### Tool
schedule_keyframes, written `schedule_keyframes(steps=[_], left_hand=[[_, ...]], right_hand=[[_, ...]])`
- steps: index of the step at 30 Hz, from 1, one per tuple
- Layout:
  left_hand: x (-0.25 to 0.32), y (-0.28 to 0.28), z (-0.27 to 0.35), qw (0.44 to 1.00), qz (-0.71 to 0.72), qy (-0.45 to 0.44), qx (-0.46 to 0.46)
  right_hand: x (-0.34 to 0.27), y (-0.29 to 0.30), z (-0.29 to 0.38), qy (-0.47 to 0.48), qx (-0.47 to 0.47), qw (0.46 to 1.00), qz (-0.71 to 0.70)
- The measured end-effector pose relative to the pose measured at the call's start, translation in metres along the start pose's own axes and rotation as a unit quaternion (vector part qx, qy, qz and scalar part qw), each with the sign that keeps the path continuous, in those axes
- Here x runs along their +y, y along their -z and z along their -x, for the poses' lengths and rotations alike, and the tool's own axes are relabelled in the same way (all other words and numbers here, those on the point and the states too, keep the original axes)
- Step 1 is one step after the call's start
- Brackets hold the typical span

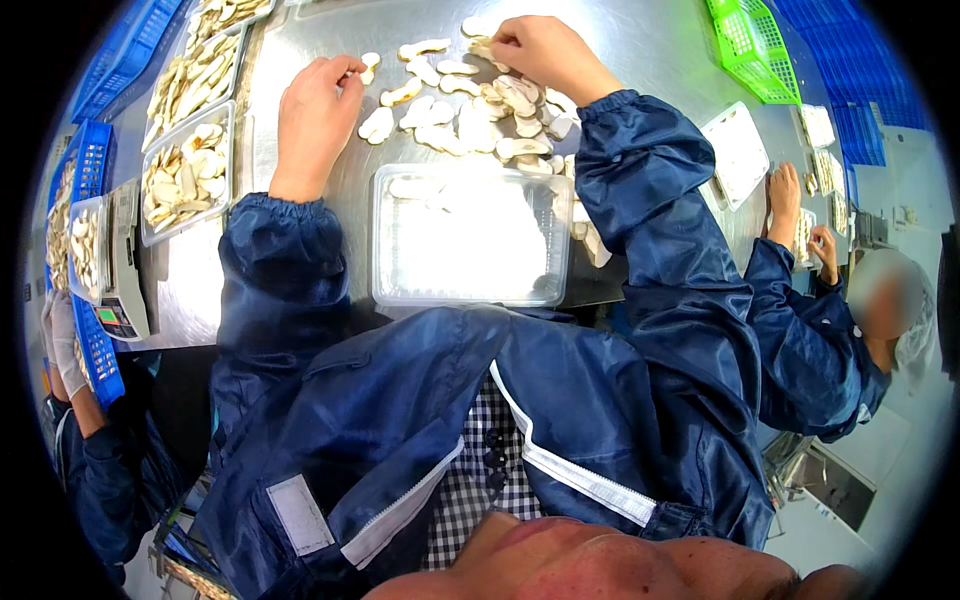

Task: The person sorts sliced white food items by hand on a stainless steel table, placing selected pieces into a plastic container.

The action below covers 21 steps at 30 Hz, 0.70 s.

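My left hand [319, 112] pinches a small pale mushroom slice [370, 67] between thumb and fingertips, just above the steel table. Farther right, my right hand [551, 52] has its fingertips closed on another mushroom slice [482, 49] at the back of a loose spread. Between and below my hands lies that heap of mushroom slices [476, 127], cream-coloured with some browned edges. Right in front of my body sits a clear plastic tray [380, 240]; a few slices show at its far left, and glare washes out much of its inside.
At left, clear tubs of slices [187, 176] stand beside a digital scale [124, 259] bearing another tub. Blue crates [94, 345] line that side, near a co-worker's gloved hands [64, 337]. To the right are a white-looking tray [737, 154], a green basket [757, 52] and another worker's hands [785, 195].
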<state>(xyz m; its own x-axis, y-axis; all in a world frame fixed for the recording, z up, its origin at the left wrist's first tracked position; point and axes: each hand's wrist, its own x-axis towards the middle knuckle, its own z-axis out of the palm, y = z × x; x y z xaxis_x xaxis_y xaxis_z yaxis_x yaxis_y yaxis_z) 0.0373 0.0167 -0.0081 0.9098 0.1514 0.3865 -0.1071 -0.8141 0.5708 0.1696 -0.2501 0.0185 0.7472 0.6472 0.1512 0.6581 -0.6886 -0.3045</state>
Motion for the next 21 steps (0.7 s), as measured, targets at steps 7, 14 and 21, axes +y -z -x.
schedule_keyframes(steps=[7, 14, 21], left_hand=[[0.022, 0.023, 0.027, 0.992, 0.063, 0.041, -0.098], [0.023, 0.028, 0.035, 0.988, 0.006, -0.02, -0.156], [0.013, 0.027, 0.034, 0.991, -0.007, -0.052, -0.125]], right_hand=[[-0.038, -0.005, 0.015, 0.037, 0.173, 0.973, -0.146], [-0.059, -0.032, -0.007, 0.09, 0.026, 0.994, 0.053], [-0.059, -0.028, -0.012, -0.051, -0.041, 0.996, -0.053]])
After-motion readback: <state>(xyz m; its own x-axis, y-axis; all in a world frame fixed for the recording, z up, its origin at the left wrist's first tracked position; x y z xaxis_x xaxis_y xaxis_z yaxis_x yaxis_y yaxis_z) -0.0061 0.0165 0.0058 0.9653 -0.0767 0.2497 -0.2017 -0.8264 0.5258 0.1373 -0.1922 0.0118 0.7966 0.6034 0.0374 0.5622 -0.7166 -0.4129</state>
